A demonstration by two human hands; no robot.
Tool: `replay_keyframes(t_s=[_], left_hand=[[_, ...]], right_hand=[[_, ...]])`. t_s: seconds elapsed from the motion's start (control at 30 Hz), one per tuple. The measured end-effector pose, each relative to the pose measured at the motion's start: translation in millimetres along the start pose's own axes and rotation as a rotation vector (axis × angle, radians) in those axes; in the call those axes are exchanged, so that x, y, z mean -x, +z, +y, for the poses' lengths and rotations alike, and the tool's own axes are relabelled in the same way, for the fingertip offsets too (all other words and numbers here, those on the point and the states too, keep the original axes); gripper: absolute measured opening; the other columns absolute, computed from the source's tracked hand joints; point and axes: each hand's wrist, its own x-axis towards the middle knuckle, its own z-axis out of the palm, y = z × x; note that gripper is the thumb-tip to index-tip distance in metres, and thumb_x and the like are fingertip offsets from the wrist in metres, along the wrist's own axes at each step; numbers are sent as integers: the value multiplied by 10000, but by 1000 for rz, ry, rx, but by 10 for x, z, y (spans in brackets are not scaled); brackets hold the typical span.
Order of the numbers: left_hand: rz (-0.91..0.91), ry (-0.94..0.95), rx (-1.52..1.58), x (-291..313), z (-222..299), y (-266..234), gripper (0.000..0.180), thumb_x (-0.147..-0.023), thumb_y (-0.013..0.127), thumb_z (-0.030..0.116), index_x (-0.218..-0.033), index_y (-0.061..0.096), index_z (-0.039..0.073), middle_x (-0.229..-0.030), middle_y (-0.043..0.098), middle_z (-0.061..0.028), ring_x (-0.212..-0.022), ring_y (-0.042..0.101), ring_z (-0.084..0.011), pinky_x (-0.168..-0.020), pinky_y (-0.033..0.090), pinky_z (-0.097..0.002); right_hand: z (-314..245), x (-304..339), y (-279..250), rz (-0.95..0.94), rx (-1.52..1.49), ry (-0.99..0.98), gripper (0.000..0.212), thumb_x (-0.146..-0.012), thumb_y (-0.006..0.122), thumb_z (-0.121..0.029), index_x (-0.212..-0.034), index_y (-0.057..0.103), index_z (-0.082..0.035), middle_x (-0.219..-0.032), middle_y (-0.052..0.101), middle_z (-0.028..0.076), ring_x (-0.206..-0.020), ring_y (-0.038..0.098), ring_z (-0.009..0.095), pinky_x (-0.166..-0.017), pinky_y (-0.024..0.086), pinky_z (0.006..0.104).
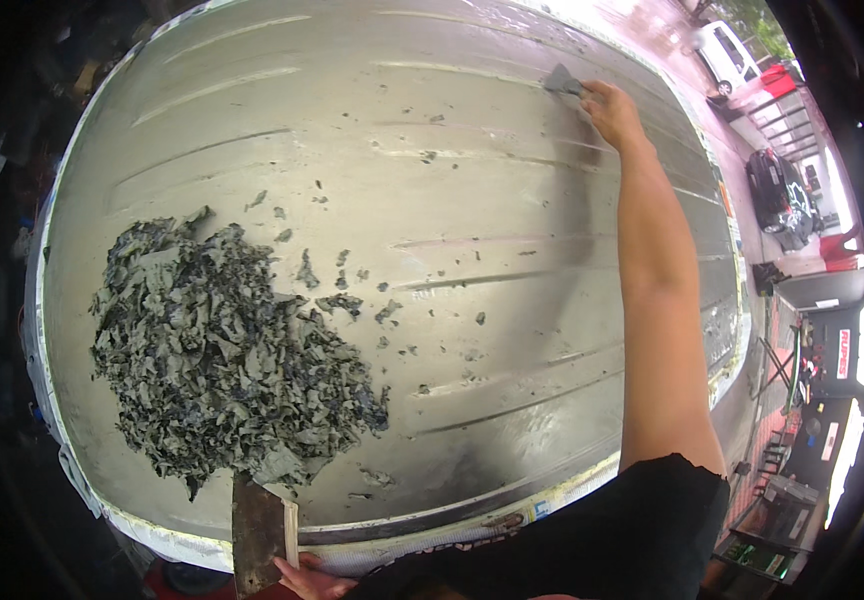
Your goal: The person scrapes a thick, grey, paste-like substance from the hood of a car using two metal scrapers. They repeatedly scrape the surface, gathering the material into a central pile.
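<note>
A broad metal vehicle roof (452, 210) with raised ribs spreads in front of me. At full stretch, my right hand (612, 115) grips a small grey scraper (562, 80), its blade against the far right part of the roof. Down at the near edge, my left hand (312, 581) pinches the side of a dark, flat board with a pale wooden edge (260, 535). That board's far end touches a large heap of grey paint flakes (222, 350) on the left of the roof. Most of my left hand's fingers are hidden.
Loose flakes (350, 304) lie scattered right of the heap. Masking paper and tape (542, 507) line the roof's rim. Beyond it on the right are a white vehicle (727, 55), a dark car (782, 200) and workshop equipment (777, 520).
</note>
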Motion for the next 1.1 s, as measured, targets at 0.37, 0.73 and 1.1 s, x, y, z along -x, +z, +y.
replay_keyframes(t_s=[0.37,0.73,1.1], left_hand=[[-305,-236,-218,118,1130,-712,778,-901,689,338,-1572,320,198,-1375,548,-247,-1212,581,-384,-1050,477,-480],[74,-149,-34,95,712,-311,701,-930,646,310,-1556,356,186,-1341,582,-210,-1176,598,-365,-1029,486,-463],[176,-129,-5,133,692,-240,629,-958,603,282,-1540,391,174,-1307,615,-174,-1139,615,-345,-1009,495,-446]], right_hand=[[176,83,-37,19,65,0,386,-883,716,-173,-1267,685,-161,-1186,698,192,-1154,635,381,-1000,490,431],[191,152,24,82,43,11,387,-876,720,-177,-1261,693,-153,-1185,698,200,-1142,642,380,-994,492,434],[20,47,69,-5,10,-2,393,-890,723,-171,-1281,683,-172,-1219,698,185,-1155,654,342,-997,498,417]])
